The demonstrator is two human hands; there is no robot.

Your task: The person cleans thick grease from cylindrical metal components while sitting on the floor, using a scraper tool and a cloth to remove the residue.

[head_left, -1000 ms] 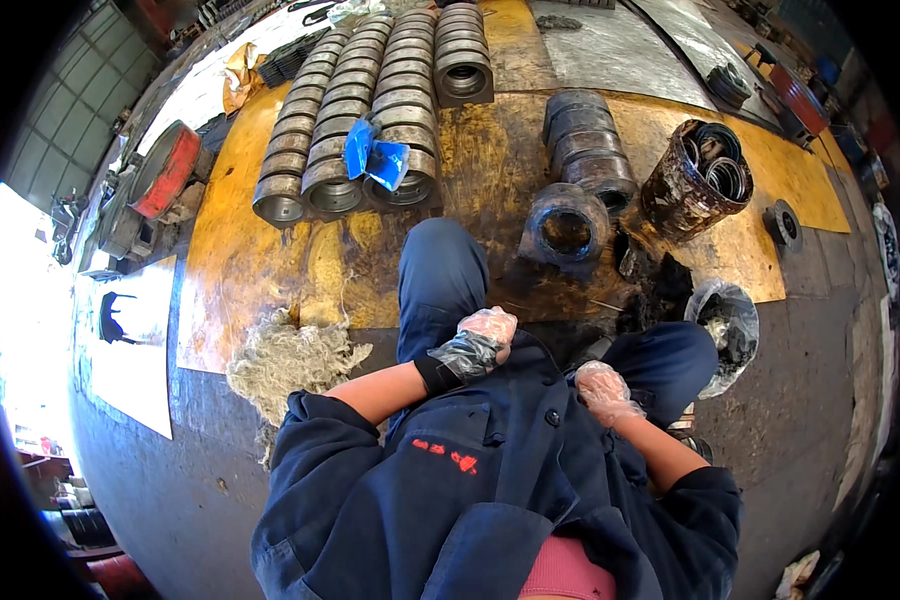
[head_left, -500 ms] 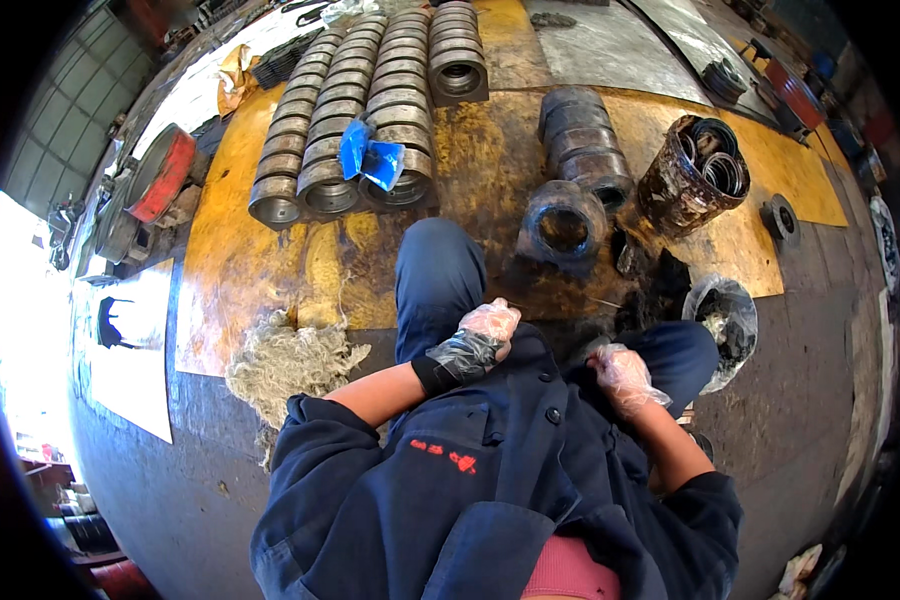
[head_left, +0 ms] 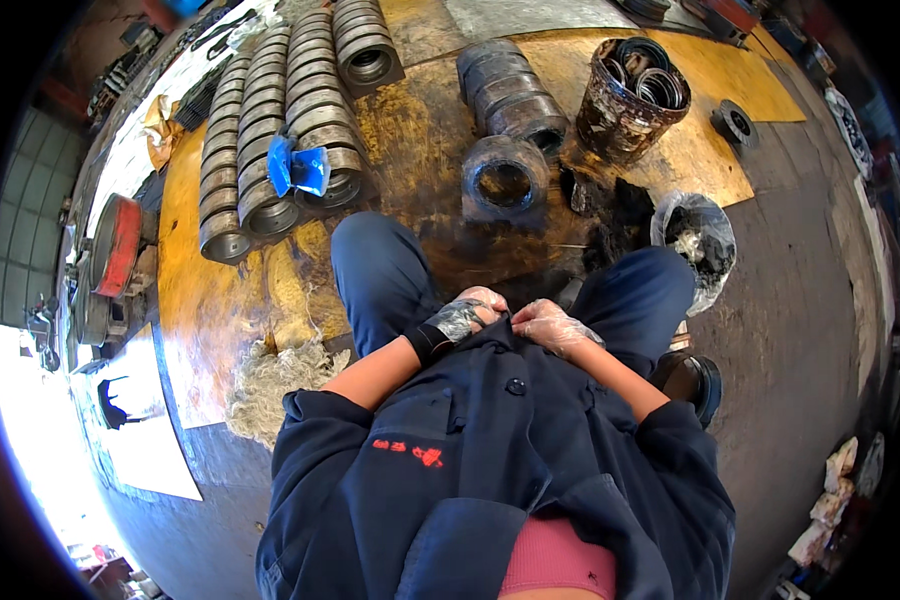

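Note:
Both my hands wear thin clear plastic gloves and meet at the lower front edge of my dark blue jacket [head_left: 490, 420]. My left hand [head_left: 467, 312], with a black band at its wrist, is closed on the jacket cloth. Facing it, my right hand [head_left: 553, 328] pinches the same edge from the other side. The fingertips are partly hidden, so whether a button lies between them does not show. A dark button [head_left: 515, 386] sits on the jacket below the hands. Beyond my knees, a greasy metal ring [head_left: 505, 182] rests on the stained yellow board [head_left: 410, 150].
Rows of metal rings [head_left: 315, 110] stand at the far left, with a blue packet [head_left: 298, 168] on them. Right of centre are stacked dark rings [head_left: 510, 90], a grimy bucket of rings [head_left: 630, 105] and a plastic-lined container [head_left: 698, 240]. Grey fibre waste [head_left: 280, 385] lies left of me.
My right hand has come from over my right thigh to beside my left hand at the jacket edge. My view has shifted, so the rings and bucket appear farther left and higher.

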